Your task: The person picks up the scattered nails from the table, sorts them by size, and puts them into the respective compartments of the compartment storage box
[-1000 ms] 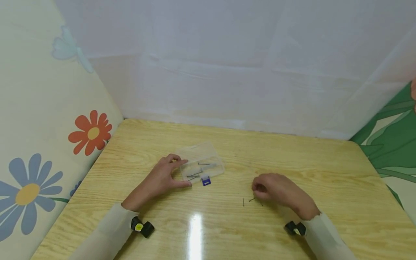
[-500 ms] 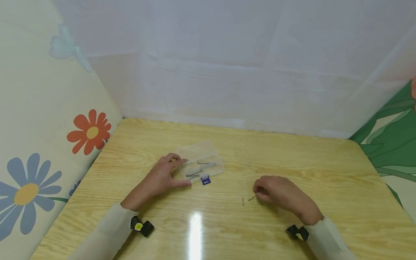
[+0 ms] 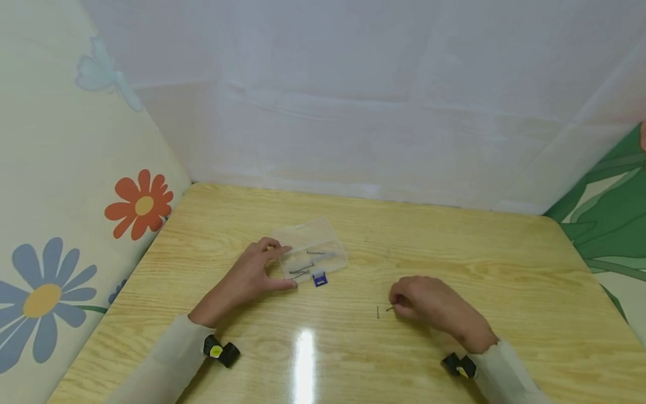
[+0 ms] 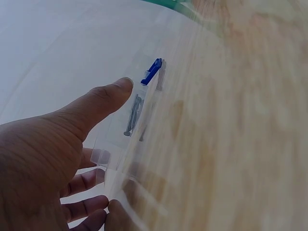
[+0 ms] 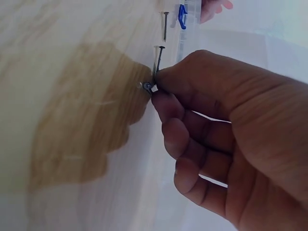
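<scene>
A clear plastic box stands with its lid folded back and its blue latch at the front. Several long metal screws lie inside. My left hand grips the box's left end, thumb at the front edge and fingers around the back. Over to the right, my right hand pinches a screw between thumb and index finger, low over the table. Its head shows at the fingertips; the rest is mostly hidden. Two more screws lie beside it, one screw apart, the other screw reaching the thumb tip.
The wood-grain table carries everything. A white cloth hangs behind its far edge, and flower-patterned panels flank it. Each wrist wears a small black camera at the sleeve cuff.
My right hand has shifted slightly left and down over the loose screws. The screw that showed under its fingers earlier is now hidden in the head view. The left hand and box stay put.
</scene>
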The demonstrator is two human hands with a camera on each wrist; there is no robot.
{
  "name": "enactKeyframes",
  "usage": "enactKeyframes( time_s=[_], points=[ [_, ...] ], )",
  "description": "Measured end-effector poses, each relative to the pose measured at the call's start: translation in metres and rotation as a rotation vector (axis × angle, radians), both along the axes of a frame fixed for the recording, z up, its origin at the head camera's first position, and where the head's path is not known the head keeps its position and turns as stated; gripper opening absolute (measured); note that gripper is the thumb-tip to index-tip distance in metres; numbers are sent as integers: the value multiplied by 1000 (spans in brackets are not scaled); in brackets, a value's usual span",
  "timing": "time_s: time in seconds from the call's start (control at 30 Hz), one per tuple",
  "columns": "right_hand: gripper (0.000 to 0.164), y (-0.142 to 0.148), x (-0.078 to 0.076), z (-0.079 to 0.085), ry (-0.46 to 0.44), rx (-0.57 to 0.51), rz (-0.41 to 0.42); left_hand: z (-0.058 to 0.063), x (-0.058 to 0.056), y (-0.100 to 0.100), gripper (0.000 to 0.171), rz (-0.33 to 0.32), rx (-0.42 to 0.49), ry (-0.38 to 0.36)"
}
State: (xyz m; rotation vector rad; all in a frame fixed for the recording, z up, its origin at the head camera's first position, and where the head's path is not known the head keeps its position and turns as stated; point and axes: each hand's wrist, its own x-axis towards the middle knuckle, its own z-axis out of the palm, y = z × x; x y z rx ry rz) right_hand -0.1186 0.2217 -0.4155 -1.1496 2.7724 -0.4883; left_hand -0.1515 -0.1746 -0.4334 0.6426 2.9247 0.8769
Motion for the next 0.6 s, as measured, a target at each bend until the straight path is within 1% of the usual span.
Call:
enactKeyframes(
  time_s=[0.17, 0.4, 0.6],
  points=[
    [14, -3, -1, -1, 42, 22, -3, 0, 0, 0, 81, 0, 3, -2],
    [22, -6, -1, -2, 90, 12, 17, -1, -1, 0, 81, -4, 7, 0],
    [24, -7, -1, -4, 91, 17, 9, -2, -2, 0, 83, -4, 1, -1]
  ],
)
